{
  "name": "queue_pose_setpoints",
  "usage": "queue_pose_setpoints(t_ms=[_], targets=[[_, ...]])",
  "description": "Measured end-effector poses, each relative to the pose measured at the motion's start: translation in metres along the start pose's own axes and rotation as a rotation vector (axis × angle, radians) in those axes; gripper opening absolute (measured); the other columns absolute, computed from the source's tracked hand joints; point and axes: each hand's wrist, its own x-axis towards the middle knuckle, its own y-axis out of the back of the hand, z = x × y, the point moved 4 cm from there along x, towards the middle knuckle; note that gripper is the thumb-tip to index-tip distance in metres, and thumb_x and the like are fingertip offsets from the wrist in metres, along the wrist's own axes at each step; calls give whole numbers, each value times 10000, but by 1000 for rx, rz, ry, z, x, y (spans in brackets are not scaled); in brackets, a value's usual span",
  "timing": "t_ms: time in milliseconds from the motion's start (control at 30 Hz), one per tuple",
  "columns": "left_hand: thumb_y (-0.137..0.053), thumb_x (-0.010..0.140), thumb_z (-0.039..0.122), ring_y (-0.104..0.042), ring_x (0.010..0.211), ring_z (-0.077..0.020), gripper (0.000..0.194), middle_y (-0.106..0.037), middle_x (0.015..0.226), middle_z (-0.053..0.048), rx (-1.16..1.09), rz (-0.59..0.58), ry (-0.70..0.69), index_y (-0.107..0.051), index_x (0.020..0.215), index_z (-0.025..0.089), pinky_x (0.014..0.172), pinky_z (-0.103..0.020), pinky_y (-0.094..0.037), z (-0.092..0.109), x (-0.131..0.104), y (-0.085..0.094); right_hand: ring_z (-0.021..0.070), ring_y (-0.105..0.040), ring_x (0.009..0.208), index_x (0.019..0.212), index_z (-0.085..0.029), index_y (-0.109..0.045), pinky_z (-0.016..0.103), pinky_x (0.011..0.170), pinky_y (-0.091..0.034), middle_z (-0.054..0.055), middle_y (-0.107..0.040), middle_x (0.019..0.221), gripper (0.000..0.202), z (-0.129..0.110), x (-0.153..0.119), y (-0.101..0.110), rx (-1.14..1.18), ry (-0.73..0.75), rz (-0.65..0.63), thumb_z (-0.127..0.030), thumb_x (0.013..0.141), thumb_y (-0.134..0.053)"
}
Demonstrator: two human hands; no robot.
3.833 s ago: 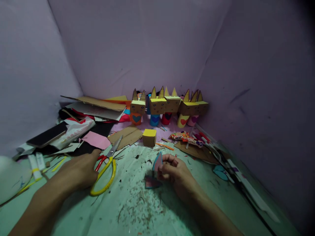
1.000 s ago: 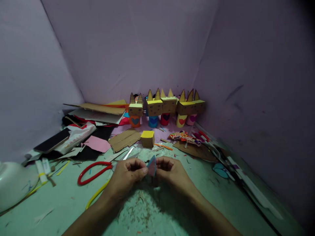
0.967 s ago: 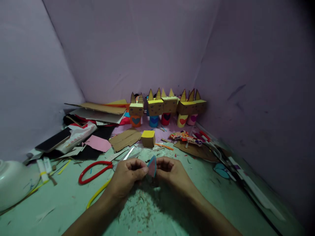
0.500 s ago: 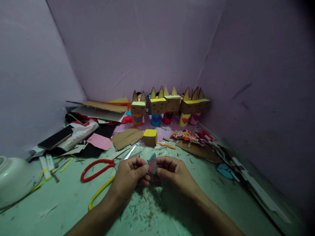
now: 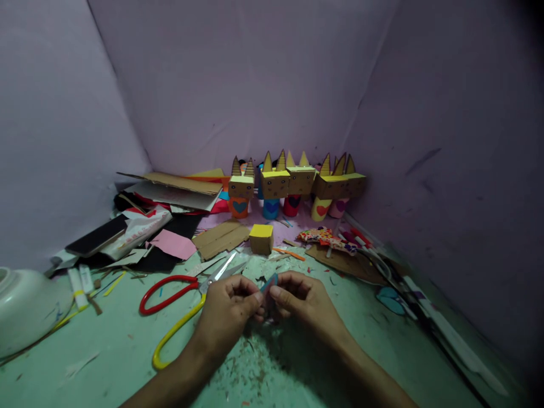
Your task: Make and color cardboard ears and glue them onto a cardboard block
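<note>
A small blue-edged triangular piece (image 5: 269, 283) is pinched between my two hands, low in the middle of the view. My left hand (image 5: 233, 303) grips its left side with thumb and fingers. On its right side, the thumb and index finger of my right hand (image 5: 301, 294) close on it near the tip. Scissors (image 5: 204, 287) with one red and one yellow handle lie partly open beside my left hand. Beyond my hands stands a small cardboard box (image 5: 260, 242) with a yellow top.
Several box-headed cardboard figures (image 5: 275, 184) stand at the back wall. Cardboard and paper scraps (image 5: 174, 245) are piled at the left, near a white rounded vessel (image 5: 32, 311). Patterned material (image 5: 325, 238) and a long white strip (image 5: 459, 340) lie at the right.
The triangular piece has turned and tilted, and less of its face shows. My right thumb has moved up over it. The view has shifted slightly.
</note>
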Motion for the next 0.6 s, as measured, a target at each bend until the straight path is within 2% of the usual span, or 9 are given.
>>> queue_pose_setpoints(t_ms=[200,333,600], targets=[[-646,502,266,-513,429,-113,152,-573,454,2,54,-16,-19,-540,539,164,459,-232,-414,1,0,2,99,-506,453,616,-120,-632,226,460,-393,8,-578,523,363,-5,-2,-2,-108,41,-54,-477,629,-697],[-618,546,252,-501,432,-124,108,-549,457,4,177,-17,-86,-553,542,166,453,-237,-386,3,1,3,123,-519,490,610,-125,-626,246,488,-392,19,-569,525,349,-5,-3,-2,-229,97,-57,-458,716,-625],[-581,615,204,-472,518,-132,68,-565,533,-14,464,28,-261,-612,570,163,489,-230,-346,4,2,9,149,-525,604,774,-146,-677,259,557,-424,38,-595,648,266,-1,-6,-1,-280,202,-69,-388,793,-568]])
